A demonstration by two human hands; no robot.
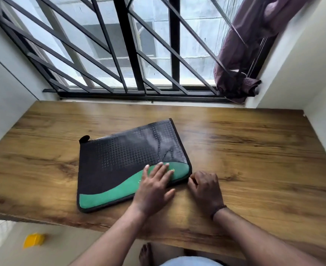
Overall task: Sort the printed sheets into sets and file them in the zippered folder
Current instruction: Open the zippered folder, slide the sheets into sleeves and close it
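With no loose sheets in sight, the folder (127,162) lies closed on the table (254,150), left hand (154,187) pressing flat on it, right hand (206,189) apparently pinching its corner zipper, suggesting either end of the task.

A zippered folder (125,166) lies flat near the middle of the surface (254,150), slightly left of centre. The left hand (154,187) rests on the folder's near right corner. The right hand (206,187) sits just beside that corner, on the surface. Behind the surface is a barred window (139,54), with a bundled curtain (254,50) at its right end.
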